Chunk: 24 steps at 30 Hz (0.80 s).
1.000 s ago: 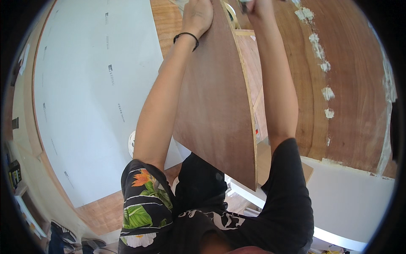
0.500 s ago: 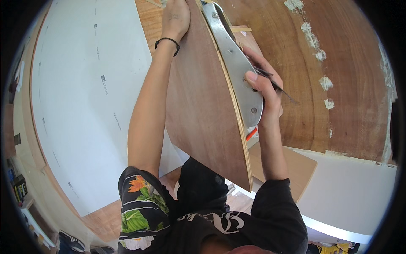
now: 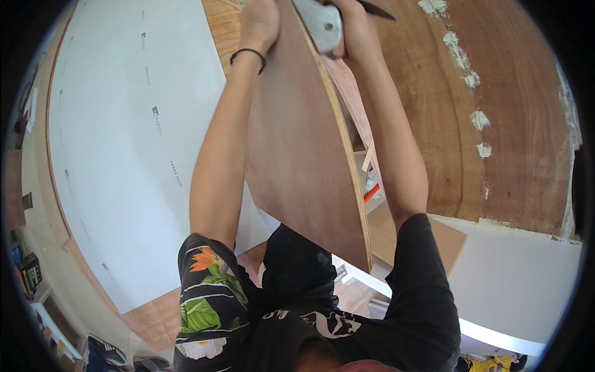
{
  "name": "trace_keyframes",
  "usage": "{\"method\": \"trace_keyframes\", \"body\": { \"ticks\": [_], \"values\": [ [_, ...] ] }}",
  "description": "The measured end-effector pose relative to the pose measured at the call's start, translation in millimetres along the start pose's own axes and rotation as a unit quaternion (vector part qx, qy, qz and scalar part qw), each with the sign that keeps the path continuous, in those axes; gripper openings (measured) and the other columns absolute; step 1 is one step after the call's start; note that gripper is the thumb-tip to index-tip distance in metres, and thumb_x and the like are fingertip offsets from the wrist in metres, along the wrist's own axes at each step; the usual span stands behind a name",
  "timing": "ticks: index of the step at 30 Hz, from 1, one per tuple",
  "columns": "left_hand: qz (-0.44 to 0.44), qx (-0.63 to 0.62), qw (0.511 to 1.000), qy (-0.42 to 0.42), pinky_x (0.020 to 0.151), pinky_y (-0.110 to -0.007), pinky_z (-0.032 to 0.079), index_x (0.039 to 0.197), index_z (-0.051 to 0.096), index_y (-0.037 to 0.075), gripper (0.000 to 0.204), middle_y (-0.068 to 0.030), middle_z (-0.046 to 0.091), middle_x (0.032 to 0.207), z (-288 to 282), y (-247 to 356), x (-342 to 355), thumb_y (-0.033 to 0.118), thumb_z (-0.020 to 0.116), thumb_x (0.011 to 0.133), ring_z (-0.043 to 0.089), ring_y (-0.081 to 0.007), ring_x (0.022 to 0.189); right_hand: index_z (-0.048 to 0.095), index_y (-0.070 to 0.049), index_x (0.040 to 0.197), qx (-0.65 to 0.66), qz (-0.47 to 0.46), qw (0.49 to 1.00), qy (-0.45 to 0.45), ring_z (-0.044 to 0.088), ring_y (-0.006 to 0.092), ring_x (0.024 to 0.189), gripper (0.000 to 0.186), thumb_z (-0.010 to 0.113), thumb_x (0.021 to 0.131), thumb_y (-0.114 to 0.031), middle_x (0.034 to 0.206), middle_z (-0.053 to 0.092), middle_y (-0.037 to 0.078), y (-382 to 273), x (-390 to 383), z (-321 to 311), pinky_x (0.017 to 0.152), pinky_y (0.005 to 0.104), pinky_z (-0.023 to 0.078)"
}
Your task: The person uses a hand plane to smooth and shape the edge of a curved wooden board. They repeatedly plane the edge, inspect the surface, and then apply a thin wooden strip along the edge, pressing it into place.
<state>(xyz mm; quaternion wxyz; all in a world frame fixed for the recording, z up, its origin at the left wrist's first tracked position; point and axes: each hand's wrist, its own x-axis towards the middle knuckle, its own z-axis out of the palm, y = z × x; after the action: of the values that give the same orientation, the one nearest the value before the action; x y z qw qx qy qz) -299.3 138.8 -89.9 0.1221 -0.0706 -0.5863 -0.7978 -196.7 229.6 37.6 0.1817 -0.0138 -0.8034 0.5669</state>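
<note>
A brown plywood board point(image 3: 297, 149) stands tilted on edge in front of me, its pale layered edge facing right. At the far end my left hand point(image 3: 259, 23) holds the board on its left face; the fingertips run out of the picture at the top. My right hand point(image 3: 358, 28) is closed around a silver metal hand plane point(image 3: 323, 26), which lies along the board's edge near the top of the view. Part of the plane is cut off there. A dark, pointed piece point(image 3: 378, 10) sticks out to the right of that hand.
On the left lies a large white sheet point(image 3: 136, 155) over wood. A brown wooden panel point(image 3: 434, 124) with white filler patches point(image 3: 479, 121) spreads to the right, beside a white surface point(image 3: 514, 273). Under my right forearm are a tan board point(image 3: 446, 242) and a red object point(image 3: 372, 193). Shoes point(image 3: 106, 351) stand at lower left.
My right hand has slid the plane away from me along the board's edge, uncovering the edge nearer me. My left hand stays on the board almost unmoved.
</note>
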Motion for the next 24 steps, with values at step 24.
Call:
{"method": "trace_keyframes", "body": {
  "ticks": [24],
  "values": [
    [0.058,0.009,0.988,-0.141,0.070,-0.028,0.046,0.081,0.069,0.003,0.014,-0.0047,0.065,0.076,-31.2,51.1,21.5,0.015,0.064,0.085,0.060,-0.0150,0.074,0.058,0.004,0.141,0.028,0.197,0.980,-0.003,0.061,0.0253,0.116,0.082,0.074,0.070,-0.035,0.127,0.066,0.020,-79.3,-242.9,-76.0,0.104,0.0338,0.042]
  ]
}}
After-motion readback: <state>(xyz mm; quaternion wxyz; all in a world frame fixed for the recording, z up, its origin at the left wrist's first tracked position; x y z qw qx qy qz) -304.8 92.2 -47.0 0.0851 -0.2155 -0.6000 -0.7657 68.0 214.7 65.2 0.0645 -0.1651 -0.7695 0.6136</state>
